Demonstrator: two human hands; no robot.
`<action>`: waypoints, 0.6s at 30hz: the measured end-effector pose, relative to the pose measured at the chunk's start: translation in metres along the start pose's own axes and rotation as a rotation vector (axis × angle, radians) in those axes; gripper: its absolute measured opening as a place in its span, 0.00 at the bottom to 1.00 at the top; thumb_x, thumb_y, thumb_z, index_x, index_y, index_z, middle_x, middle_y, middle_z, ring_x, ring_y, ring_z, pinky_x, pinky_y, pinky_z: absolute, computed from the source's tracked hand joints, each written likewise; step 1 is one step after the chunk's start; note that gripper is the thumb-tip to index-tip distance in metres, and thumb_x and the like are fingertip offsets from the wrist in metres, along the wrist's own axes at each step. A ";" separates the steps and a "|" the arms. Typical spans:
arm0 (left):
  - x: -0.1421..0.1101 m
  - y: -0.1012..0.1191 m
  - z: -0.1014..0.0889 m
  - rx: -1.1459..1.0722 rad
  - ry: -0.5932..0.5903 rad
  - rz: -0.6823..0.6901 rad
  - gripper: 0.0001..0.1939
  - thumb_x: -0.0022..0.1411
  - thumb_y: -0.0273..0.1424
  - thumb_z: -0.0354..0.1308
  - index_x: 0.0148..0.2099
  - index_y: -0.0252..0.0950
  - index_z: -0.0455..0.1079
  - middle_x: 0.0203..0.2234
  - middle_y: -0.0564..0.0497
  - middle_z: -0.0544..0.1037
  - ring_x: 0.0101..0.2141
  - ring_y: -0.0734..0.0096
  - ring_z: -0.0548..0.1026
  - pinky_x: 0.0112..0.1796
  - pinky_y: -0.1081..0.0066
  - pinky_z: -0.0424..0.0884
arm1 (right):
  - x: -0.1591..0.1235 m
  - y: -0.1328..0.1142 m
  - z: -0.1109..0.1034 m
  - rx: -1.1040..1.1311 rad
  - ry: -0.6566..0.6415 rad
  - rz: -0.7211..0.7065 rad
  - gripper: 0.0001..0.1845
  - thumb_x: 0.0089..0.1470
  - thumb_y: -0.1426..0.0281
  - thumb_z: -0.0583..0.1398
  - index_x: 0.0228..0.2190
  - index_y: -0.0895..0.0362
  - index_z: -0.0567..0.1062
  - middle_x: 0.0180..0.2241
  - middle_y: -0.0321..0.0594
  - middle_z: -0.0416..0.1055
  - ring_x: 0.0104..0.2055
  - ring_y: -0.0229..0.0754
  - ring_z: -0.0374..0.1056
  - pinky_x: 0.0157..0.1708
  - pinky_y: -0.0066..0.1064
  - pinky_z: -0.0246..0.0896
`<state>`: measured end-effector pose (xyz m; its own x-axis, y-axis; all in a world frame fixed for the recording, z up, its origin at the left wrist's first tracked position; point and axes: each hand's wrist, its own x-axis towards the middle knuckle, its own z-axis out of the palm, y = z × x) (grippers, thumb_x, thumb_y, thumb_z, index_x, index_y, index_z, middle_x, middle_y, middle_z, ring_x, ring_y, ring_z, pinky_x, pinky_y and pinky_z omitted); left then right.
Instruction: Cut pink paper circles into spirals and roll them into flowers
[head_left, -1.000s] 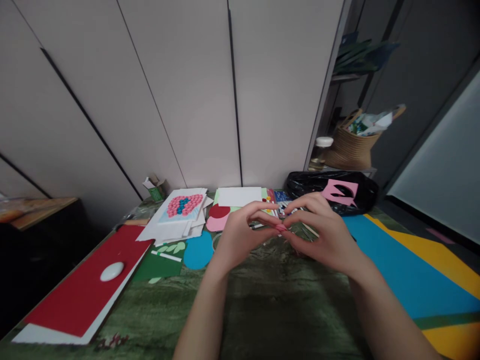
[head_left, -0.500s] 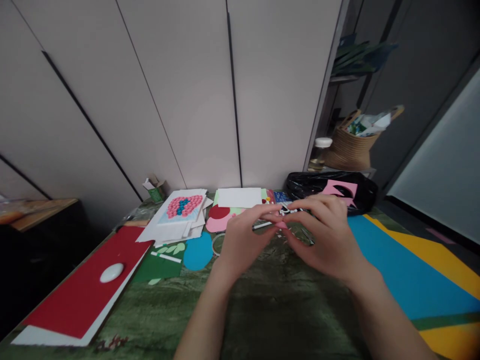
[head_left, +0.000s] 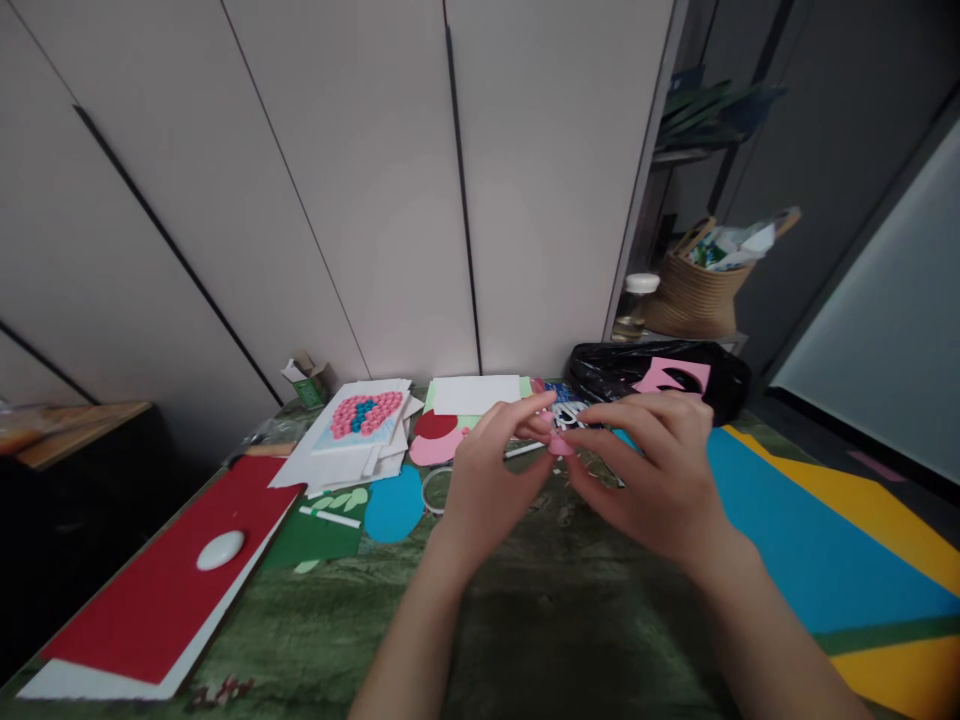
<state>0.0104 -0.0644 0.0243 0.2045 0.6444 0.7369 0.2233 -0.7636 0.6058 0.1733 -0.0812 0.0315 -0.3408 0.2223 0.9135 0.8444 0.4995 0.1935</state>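
Observation:
A small piece of pink paper [head_left: 559, 443], curled in shape, is pinched between my two hands above the dark green table. My left hand [head_left: 499, 460] grips it from the left with thumb and fingers. From the right, my right hand [head_left: 649, 465] has its thumb and index finger on the same piece; its other fingers are bent above. Just behind the fingertips lie scissors with pale handles [head_left: 568, 412], partly covered by my hands. A roll of tape [head_left: 435, 491] rests beside my left wrist.
Red sheets [head_left: 180, 570] carry a white oval object [head_left: 221, 550] at left. Papers with a pink-and-blue heart picture [head_left: 365, 413] lie behind a blue cutout [head_left: 394, 505] and green paper [head_left: 319, 540]. Large blue sheets [head_left: 810, 540] cover the right; a black bag [head_left: 611, 370] stands behind.
My fingers have shifted around the pink paper, with the left index finger lifting and the right hand moving slightly right. More of the pink piece shows. The view has shifted slightly.

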 end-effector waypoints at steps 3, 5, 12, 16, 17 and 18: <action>0.000 0.001 0.000 -0.046 -0.016 -0.020 0.27 0.51 0.17 0.58 0.52 0.43 0.65 0.36 0.53 0.75 0.37 0.74 0.75 0.41 0.69 0.73 | 0.000 0.000 0.000 -0.002 -0.003 0.001 0.09 0.41 0.74 0.65 0.28 0.53 0.73 0.32 0.36 0.75 0.35 0.46 0.64 0.38 0.42 0.55; -0.001 0.002 0.000 -0.100 -0.025 -0.040 0.26 0.51 0.18 0.58 0.51 0.43 0.65 0.37 0.52 0.75 0.37 0.73 0.75 0.42 0.68 0.73 | 0.000 0.000 0.000 0.000 0.001 0.007 0.09 0.41 0.74 0.65 0.28 0.53 0.72 0.32 0.36 0.75 0.36 0.46 0.64 0.38 0.42 0.55; 0.000 0.004 -0.006 -0.301 -0.106 -0.192 0.25 0.51 0.18 0.55 0.52 0.40 0.63 0.37 0.49 0.77 0.40 0.67 0.74 0.45 0.62 0.67 | -0.002 0.003 0.000 0.039 -0.033 -0.041 0.10 0.43 0.73 0.64 0.31 0.53 0.71 0.34 0.36 0.75 0.37 0.46 0.64 0.38 0.42 0.56; 0.002 0.001 -0.012 -0.483 -0.163 -0.311 0.23 0.51 0.20 0.55 0.50 0.40 0.65 0.36 0.49 0.77 0.40 0.66 0.73 0.41 0.65 0.66 | -0.002 0.003 -0.001 0.090 -0.053 -0.059 0.12 0.43 0.74 0.64 0.33 0.53 0.71 0.34 0.35 0.76 0.38 0.45 0.65 0.39 0.41 0.58; 0.003 0.000 -0.013 -0.538 -0.173 -0.345 0.22 0.52 0.21 0.55 0.50 0.40 0.65 0.35 0.49 0.77 0.39 0.67 0.73 0.40 0.66 0.66 | -0.002 0.003 -0.001 0.104 -0.060 -0.062 0.12 0.43 0.74 0.64 0.33 0.53 0.71 0.34 0.34 0.76 0.38 0.44 0.66 0.39 0.41 0.58; 0.003 -0.001 -0.014 -0.594 -0.178 -0.377 0.21 0.52 0.22 0.56 0.50 0.40 0.66 0.34 0.50 0.77 0.38 0.67 0.73 0.40 0.66 0.66 | -0.003 0.002 -0.002 0.114 -0.067 -0.067 0.11 0.44 0.75 0.64 0.32 0.53 0.72 0.34 0.34 0.76 0.38 0.44 0.66 0.39 0.41 0.58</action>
<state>-0.0024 -0.0624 0.0301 0.3786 0.8264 0.4168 -0.2360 -0.3493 0.9068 0.1768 -0.0819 0.0301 -0.4250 0.2386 0.8732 0.7677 0.6060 0.2081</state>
